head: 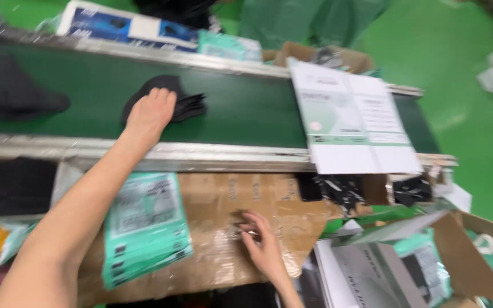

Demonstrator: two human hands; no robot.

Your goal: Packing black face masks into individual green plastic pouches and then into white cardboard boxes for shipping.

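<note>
Two hands: both mine, bare.
Left hand (pixel 150 111): fingers spread flat, pressing the black stack (pixel 173 101) on the green belt (pixel 246 108).
Stack: long axis along the belt, loose ends fanning right.
Right hand (pixel 265 246): fingers loosely curled on cardboard (pixel 218 199); pinch unclear.

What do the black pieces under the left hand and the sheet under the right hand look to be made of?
Black pieces: probably soft fabric, matte, thin and fanned under the left hand; blur leaves it open. Sheet under the right hand: brown cardboard, creased, partly covered with glossy clear tape.
</note>
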